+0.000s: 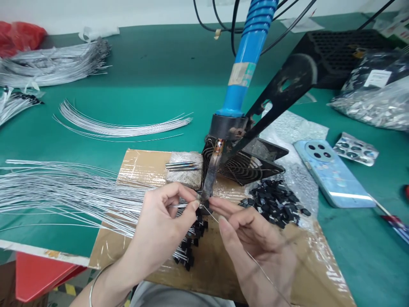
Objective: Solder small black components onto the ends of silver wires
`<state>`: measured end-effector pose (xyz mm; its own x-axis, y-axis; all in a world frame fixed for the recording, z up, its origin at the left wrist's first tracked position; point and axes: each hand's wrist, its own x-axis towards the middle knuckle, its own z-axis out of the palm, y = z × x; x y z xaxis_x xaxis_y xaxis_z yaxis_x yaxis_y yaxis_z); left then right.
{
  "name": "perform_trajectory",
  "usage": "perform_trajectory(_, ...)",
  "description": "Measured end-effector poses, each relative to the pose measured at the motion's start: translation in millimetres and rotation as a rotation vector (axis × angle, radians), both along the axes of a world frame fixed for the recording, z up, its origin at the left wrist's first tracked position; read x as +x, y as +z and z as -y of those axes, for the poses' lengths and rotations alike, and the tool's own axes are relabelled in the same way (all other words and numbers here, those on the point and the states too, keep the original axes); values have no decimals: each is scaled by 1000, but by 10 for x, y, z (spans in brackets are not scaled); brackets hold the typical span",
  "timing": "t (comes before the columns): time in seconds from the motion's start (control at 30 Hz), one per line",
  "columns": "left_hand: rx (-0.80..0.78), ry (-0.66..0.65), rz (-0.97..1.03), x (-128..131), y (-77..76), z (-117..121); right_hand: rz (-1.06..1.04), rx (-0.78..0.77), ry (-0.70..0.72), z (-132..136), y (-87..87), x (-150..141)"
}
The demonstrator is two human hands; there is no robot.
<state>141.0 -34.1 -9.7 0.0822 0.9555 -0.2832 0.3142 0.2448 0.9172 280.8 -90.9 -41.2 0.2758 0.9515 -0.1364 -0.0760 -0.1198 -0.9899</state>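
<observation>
My left hand (159, 226) is closed in a pinch around a thin white wire (180, 206), its end right under the soldering iron's tip (209, 181). The blue-handled soldering iron (241, 68) points downward in a black metal holder (277, 98). My right hand (255, 247) grips a thin strand of solder wire (265, 273) between thumb and fingers, and that strand reaches up to the iron's tip. Its fingertips lie beside a small black part, mostly hidden. Beneath my left hand are several wires with black ends (188, 245).
Cardboard (143, 166) covers the work spot, with a fan (246, 166) behind the iron. Loose black parts (277, 202) are heaped to the right, near a blue phone (335, 175). White wires (73, 192) spread leftward; another bundle (124, 125) lies behind them.
</observation>
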Motion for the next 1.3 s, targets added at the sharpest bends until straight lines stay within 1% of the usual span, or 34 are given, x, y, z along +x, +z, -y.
perform_trajectory(0.3, 8, -1, 17, -14, -5, 20, 27, 24, -10, -5, 24, 1)
perform_trajectory(0.67, 9, -14, 6, 7, -10, 1, 62, 26, -29, -16, 13, -9)
perform_trajectory(0.83, 3, -19, 8, 2, -15, 17, 83, 14, -15, -1, 22, -3)
perform_trajectory(1.07, 12, -8, 9, -11, -36, 24, 45, 23, -8, -2, 2, -7)
perform_trajectory(1.3, 23, -12, -3, -6, -34, 27, 68, 13, -16, 6, 2, -20)
